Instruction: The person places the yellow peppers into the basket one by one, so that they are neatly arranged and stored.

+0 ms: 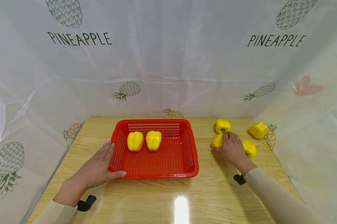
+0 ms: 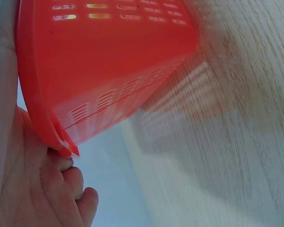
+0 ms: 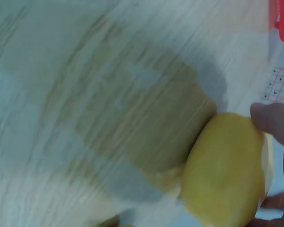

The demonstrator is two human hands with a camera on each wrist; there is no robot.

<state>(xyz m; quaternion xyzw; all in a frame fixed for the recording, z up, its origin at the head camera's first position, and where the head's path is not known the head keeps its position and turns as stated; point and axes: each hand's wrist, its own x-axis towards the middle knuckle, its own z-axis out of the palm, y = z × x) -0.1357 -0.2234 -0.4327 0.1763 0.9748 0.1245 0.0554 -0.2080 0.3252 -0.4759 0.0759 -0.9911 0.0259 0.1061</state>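
Note:
A red plastic basket (image 1: pixel 157 175) stands on the table with two yellow bell peppers (image 1: pixel 135 141) (image 1: pixel 153 140) side by side in it. My left hand (image 1: pixel 97 168) rests against its near left corner, fingers along the left side and thumb on the front rim. In the left wrist view, fingertips touch the red rim (image 2: pixel 38 109). To the right of the basket, my right hand (image 1: pixel 233 149) grips a yellow bell pepper (image 1: pixel 217 141), partly hidden by the fingers. The right wrist view shows that pepper (image 3: pixel 225 170) with thumb and fingers around it.
Three more yellow bell peppers lie around my right hand: one behind (image 1: pixel 223 126), one at the far right (image 1: pixel 258 130), one just right of it (image 1: pixel 249 148). A pineapple-printed sheet (image 1: pixel 171 62) hangs behind and beside the wooden table (image 1: pixel 146 202).

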